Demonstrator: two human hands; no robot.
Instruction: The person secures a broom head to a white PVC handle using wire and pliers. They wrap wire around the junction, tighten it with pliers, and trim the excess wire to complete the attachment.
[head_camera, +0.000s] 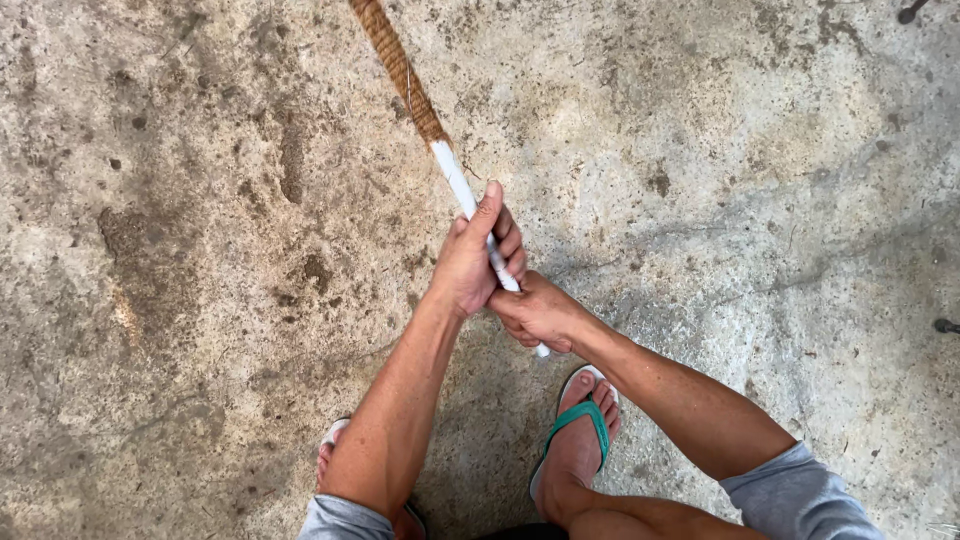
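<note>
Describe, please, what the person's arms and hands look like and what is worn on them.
Both forearms are bare, as are the left hand and the right hand: no gloves, watch or rings show. Short grey sleeves end near the elbows. On the feet are flip-flops with green straps.

A: Where do the hands sit on the pipe (456, 181)?
B: Left hand (478, 258) farther up, right hand (535, 314) just below, touching it.
A: And the rope wrapping (398, 68)?
B: Beyond the left hand, on the pipe's far stretch.
A: The feet?
B: On the concrete floor (180, 250), nearer the body; the right foot (578, 440) lies below the pipe's near end
</note>
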